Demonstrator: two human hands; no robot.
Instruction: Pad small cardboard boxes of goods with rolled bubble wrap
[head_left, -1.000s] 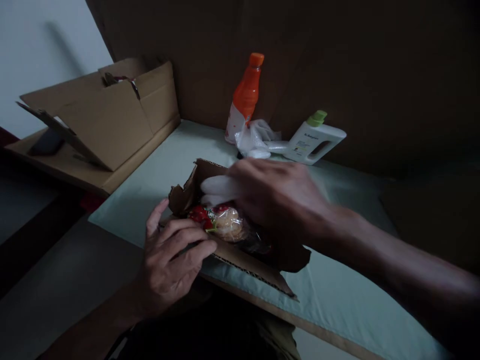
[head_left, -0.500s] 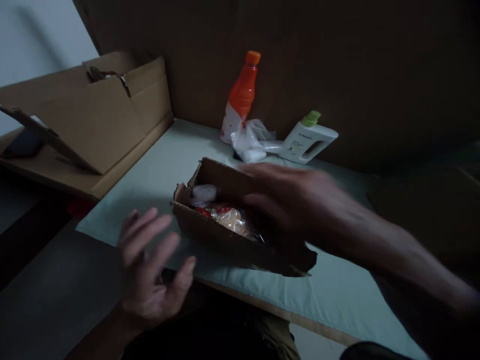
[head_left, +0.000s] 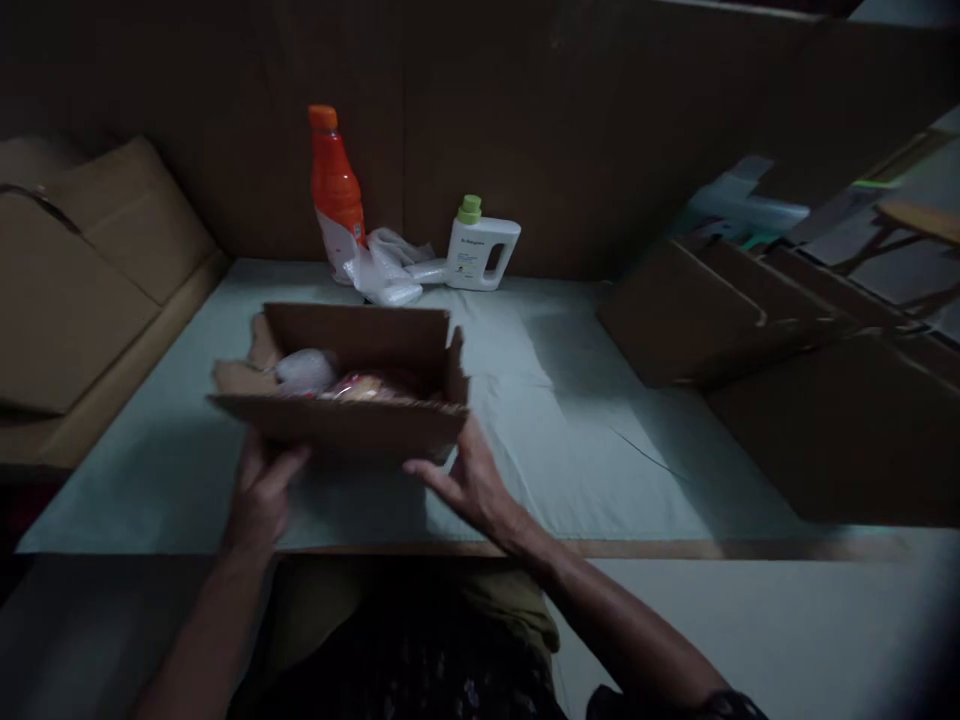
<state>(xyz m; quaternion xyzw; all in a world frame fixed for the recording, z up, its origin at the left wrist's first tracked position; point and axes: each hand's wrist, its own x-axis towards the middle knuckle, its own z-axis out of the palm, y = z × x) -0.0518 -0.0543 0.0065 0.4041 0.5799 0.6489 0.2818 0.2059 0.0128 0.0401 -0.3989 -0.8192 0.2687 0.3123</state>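
A small open-topped cardboard box is between my hands, above the pale green cloth. My left hand grips its lower left side, fingers hidden underneath. At the right end, my right hand has its thumb along the near side and its fingers behind the corner. Inside the box lie a translucent plastic-wrapped bundle and a shiny packet with red on it; the near wall hides their lower parts.
Behind the box stand an orange-capped bottle, crumpled clear plastic and a white jug with a green cap. Larger cardboard boxes flank the cloth-covered table, one at left and others at right.
My view has swung right. My right hand has left the box's inside and holds its right end; my left hand has come onto its left side. The box has turned squarely toward me.
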